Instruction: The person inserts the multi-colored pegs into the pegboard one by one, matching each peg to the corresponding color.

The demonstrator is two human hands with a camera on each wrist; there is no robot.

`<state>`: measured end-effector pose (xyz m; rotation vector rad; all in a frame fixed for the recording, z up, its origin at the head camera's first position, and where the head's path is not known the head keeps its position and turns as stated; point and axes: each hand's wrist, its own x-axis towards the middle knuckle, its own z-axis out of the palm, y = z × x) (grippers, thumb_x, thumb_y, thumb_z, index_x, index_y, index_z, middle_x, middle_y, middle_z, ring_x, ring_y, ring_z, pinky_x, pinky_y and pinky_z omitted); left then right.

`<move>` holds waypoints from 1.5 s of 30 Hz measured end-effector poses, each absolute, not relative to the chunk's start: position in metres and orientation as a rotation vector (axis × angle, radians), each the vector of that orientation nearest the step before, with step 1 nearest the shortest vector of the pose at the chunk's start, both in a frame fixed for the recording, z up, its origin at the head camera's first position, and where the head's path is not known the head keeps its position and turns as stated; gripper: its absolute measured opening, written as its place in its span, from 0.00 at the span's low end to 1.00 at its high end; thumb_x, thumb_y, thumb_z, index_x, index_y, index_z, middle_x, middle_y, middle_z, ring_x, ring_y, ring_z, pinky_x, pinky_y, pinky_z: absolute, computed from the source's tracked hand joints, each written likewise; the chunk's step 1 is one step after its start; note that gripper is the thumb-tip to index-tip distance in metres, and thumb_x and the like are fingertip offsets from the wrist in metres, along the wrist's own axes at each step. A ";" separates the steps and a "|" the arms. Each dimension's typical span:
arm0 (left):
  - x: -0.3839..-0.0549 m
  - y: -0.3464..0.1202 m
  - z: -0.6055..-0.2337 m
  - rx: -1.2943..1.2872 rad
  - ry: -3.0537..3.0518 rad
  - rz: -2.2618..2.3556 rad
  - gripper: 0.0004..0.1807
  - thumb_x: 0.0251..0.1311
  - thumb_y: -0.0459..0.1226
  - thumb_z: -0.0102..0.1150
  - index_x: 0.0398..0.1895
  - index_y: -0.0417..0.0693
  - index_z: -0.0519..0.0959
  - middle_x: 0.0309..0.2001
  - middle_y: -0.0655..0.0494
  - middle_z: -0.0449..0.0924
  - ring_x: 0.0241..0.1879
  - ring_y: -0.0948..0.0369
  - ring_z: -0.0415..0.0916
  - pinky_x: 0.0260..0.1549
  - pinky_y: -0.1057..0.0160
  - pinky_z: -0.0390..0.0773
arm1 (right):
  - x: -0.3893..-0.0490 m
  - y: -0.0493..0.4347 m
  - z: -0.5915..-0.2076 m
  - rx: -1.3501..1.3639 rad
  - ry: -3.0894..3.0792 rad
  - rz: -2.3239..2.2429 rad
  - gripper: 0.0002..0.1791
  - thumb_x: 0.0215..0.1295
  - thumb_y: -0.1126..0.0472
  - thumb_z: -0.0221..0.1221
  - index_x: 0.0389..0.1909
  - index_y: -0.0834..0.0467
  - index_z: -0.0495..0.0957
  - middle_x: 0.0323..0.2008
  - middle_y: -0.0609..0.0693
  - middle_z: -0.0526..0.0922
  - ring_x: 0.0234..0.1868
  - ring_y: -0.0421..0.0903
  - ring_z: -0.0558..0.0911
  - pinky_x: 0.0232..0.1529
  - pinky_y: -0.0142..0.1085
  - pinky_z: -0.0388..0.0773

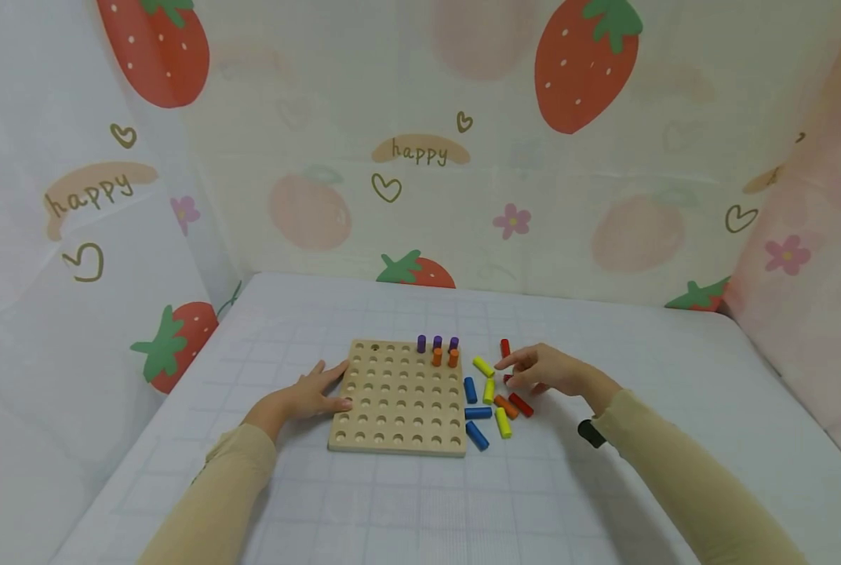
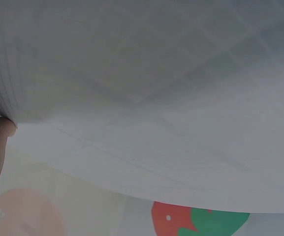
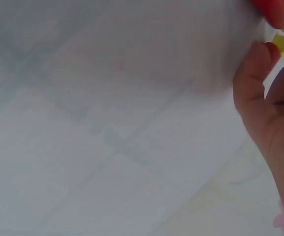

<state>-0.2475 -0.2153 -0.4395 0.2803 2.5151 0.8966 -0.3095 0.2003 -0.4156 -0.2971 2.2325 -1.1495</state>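
A wooden peg board (image 1: 399, 453) with rows of round holes lies on the table. Three purple pegs (image 1: 422, 344) stand in its far row at the right, with two orange pegs (image 1: 438, 358) just in front. My left hand (image 1: 312, 395) rests at the board's left edge, thumb over the top and fingers extended along the side. Right of the board, my right hand (image 1: 551, 371) pinches a red peg (image 3: 274, 53) between thumb and fingers, largely hidden by them. Around that hand lie loose yellow pegs (image 1: 503, 423), blue pegs (image 1: 477, 435) and other red pegs (image 1: 522, 405).
One loose orange peg (image 1: 507, 406) lies among the scattered pegs. The table (image 1: 392, 510) has a pale checked cloth. Behind it hangs a curtain (image 1: 322, 102) printed with strawberries. A small black device (image 1: 591, 433) sits at the right sleeve's cuff.
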 end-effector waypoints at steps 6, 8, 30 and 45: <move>-0.247 -0.214 -0.441 0.281 2.514 0.900 0.49 0.63 0.53 0.60 0.77 0.42 0.45 0.72 0.25 0.30 0.67 0.24 0.28 0.61 0.26 0.36 | -0.307 0.208 -0.423 -0.329 2.183 -1.084 0.21 0.61 0.66 0.65 0.56 0.61 0.80 0.33 0.50 0.73 0.32 0.46 0.72 0.29 0.32 0.67; -0.247 -0.214 -0.440 0.281 2.514 0.899 0.49 0.63 0.53 0.59 0.77 0.42 0.45 0.72 0.24 0.30 0.67 0.23 0.28 0.60 0.26 0.36 | -0.307 0.209 -0.425 -0.345 2.178 -1.079 0.21 0.61 0.67 0.65 0.56 0.62 0.79 0.31 0.50 0.73 0.31 0.46 0.72 0.29 0.32 0.66; -0.250 -0.216 -0.441 0.282 2.524 0.876 0.49 0.64 0.53 0.59 0.77 0.41 0.44 0.72 0.23 0.29 0.66 0.22 0.28 0.60 0.25 0.36 | -0.302 0.198 -0.427 -0.413 2.241 -0.913 0.23 0.58 0.69 0.67 0.56 0.60 0.80 0.28 0.50 0.70 0.34 0.46 0.71 0.33 0.34 0.65; -0.251 -0.216 -0.441 0.281 2.518 0.879 0.49 0.64 0.53 0.59 0.77 0.42 0.44 0.72 0.24 0.28 0.66 0.22 0.27 0.59 0.24 0.36 | -0.303 0.192 -0.427 -0.419 2.264 -0.828 0.26 0.59 0.66 0.67 0.60 0.58 0.78 0.26 0.49 0.69 0.30 0.46 0.70 0.32 0.34 0.64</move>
